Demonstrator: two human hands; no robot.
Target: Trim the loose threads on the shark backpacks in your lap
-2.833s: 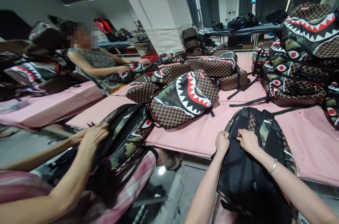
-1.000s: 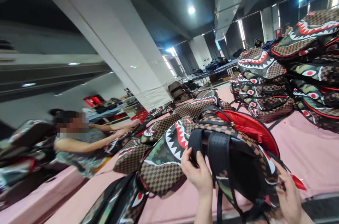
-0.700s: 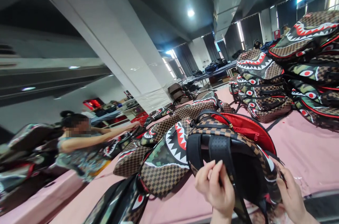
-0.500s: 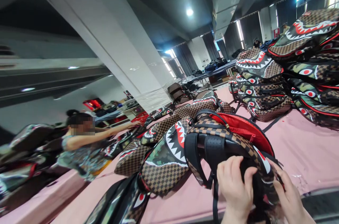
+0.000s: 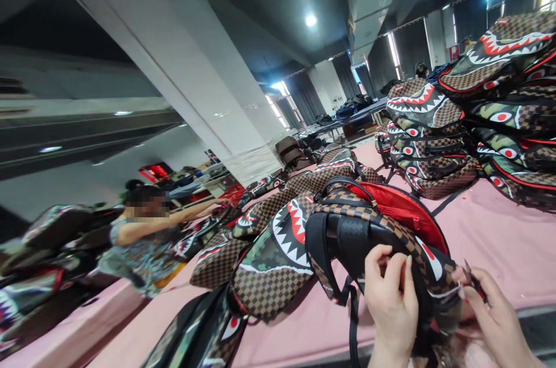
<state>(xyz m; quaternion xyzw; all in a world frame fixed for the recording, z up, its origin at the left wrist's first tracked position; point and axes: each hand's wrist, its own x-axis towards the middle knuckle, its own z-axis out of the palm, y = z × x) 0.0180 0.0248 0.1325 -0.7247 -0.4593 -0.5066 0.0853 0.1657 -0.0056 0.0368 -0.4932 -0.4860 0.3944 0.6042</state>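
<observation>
An unzipped backpack (image 5: 360, 211) with brown check, black straps and a red lining lies tilted on the pink table in front of me. My left hand (image 5: 393, 292) is over its black back panel, fingers curled and thumb drawn in. What they pinch, if anything, is too small to make out. At the bag's right side, by the white-and-red eye print, my right hand (image 5: 490, 304) is closed on thread snips (image 5: 469, 274), a small dark tool with a pointed tip. Crumpled clear plastic (image 5: 460, 350) shows below this hand.
Shark-mouth backpacks (image 5: 273, 263) lie in a row on the pink table (image 5: 490, 240). Stacked backpacks (image 5: 425, 142) stand at the back right. Across the table at left, a co-worker (image 5: 143, 234) reaches toward other bags. A pale pillar (image 5: 208, 66) rises behind.
My left hand has lifted slightly and its fingers have drawn together. My right hand has moved right, off the bag's edge, and the snips now show. The co-worker has shifted slightly right.
</observation>
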